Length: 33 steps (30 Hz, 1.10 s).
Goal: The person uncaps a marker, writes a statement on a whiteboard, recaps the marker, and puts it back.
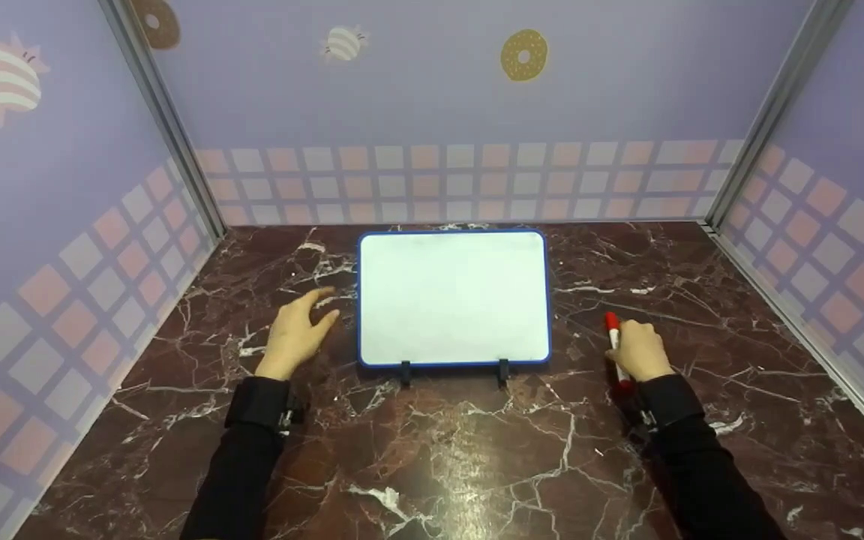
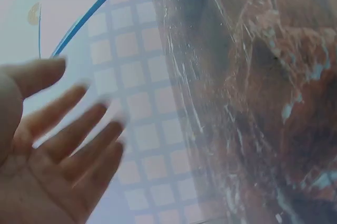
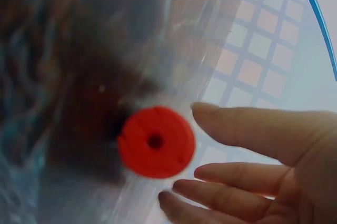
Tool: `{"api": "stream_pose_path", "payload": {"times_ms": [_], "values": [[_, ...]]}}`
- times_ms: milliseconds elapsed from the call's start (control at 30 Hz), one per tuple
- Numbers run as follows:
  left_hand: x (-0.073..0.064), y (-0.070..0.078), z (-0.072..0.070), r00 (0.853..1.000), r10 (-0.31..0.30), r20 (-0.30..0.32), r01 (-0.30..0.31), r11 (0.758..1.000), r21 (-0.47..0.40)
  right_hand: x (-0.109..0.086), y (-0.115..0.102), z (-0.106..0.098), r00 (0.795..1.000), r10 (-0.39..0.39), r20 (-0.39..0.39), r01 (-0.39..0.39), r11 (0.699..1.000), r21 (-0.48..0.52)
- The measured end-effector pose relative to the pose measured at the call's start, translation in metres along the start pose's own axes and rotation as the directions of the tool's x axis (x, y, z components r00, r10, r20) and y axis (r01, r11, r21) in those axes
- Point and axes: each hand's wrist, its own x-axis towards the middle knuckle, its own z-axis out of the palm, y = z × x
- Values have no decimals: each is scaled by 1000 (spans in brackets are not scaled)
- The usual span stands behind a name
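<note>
A small whiteboard [image 1: 453, 300] with a blue frame stands upright on two black feet [image 1: 405, 373] in the middle of the table. Left of its edge hovers my left hand [image 1: 298, 335], fingers spread and nothing in them. My left palm [image 2: 52, 182] shows bare in the left wrist view. To the right of the board, my right hand [image 1: 640, 351] pinches a red-and-white marker [image 1: 612, 322], with its thumb across the barrel. The marker's round red end [image 3: 158, 155] faces the right wrist camera, hiding the barrel and the index fingertip.
The dark red marbled table [image 1: 492, 442] is bordered by a back wall [image 1: 432, 97] and by side walls [image 1: 64, 315] with pastel checks. Metal posts [image 1: 169, 120] stand in the back corners.
</note>
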Motion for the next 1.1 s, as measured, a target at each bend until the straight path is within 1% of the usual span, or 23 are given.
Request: {"api": "stream_pose_path", "payload": {"times_ms": [33,100,167,233,333,433,567,700,767,867,933,1000,1033,1100], "values": [[0,2,0,999,12,-42,-11,999,34,0,0,0,1000,2,-10,-2,1000,-10],[1,5,1,993,45,-106,-32,993,116,0,-2,-1,1000,7,-28,-7,999,-35],[1,8,3,987,71,-146,-42,981,191,0,-2,-1,999,14,-36,-16,998,-59],[1,11,4,982,85,-168,-41,968,249,0,-2,-1,999,21,-38,-24,996,-81],[0,14,4,977,101,-190,-37,949,312,0,-2,-1,999,38,-21,-39,995,-91],[1,17,5,972,116,-203,-39,936,349,2,-2,-1,999,46,-2,-46,995,-89],[3,24,9,967,151,-205,-62,920,386,5,-1,-2,998,58,31,-55,995,-88],[8,37,13,961,189,-202,-91,906,413,8,-1,-4,996,66,54,-61,994,-87],[12,45,15,958,201,-206,-100,904,416,10,-1,-6,996,71,55,-67,995,-80],[18,60,17,955,210,-210,-102,895,434,12,-4,-16,997,77,19,-76,996,-48],[21,72,20,954,215,-207,-102,888,449,11,-9,-26,997,71,-34,-72,997,-17],[24,85,24,954,229,-195,-117,881,459,9,-18,-37,992,39,-116,-37,999,20],[25,92,26,953,239,-187,-129,877,463,7,-25,-43,987,21,-160,-14,999,39],[27,105,33,945,278,-174,-171,870,463,3,-41,-52,970,-30,-241,46,997,63]]}}
